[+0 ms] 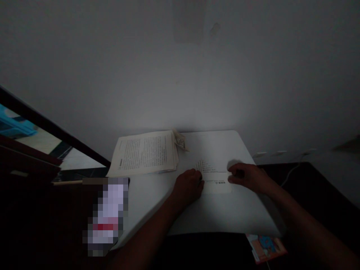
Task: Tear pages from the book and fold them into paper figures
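Note:
A folded sheet of printed paper (214, 176) lies on the small white table (208, 217), its top coming to a slanted point. My left hand (189, 185) rests at the paper's left edge, fingers curled and closed on it. At the right edge is my right hand (249, 178), its thumb and forefinger apart with a gap between them; whether the tips touch the paper I cannot tell. Left of my hands lies a stack of printed pages (146, 153). A small folded paper piece (180, 141) sits at the stack's right corner.
A pale wall (180, 82) stands right behind the table. A blurred-out bright object (109, 213) is at the table's left edge. Below the front right edge shows a colourful booklet (267, 247). A white cable (291, 170) runs at the right. Light is dim.

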Demonstrator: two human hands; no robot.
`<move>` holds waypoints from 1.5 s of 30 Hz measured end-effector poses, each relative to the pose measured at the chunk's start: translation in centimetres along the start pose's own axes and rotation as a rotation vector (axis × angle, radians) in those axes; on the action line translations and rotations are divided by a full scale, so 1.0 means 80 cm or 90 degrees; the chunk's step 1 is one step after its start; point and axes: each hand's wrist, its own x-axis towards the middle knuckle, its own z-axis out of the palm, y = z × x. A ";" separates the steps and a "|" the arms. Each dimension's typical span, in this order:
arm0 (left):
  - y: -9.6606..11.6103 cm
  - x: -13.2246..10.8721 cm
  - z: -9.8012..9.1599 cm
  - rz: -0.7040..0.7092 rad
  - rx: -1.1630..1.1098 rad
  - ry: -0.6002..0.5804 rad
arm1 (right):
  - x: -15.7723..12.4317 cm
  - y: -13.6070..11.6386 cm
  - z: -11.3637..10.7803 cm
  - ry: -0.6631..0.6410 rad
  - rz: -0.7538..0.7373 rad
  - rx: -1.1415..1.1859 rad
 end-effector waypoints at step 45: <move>-0.012 -0.009 0.001 0.135 -0.194 0.485 | 0.024 -0.070 0.045 0.064 -0.050 0.607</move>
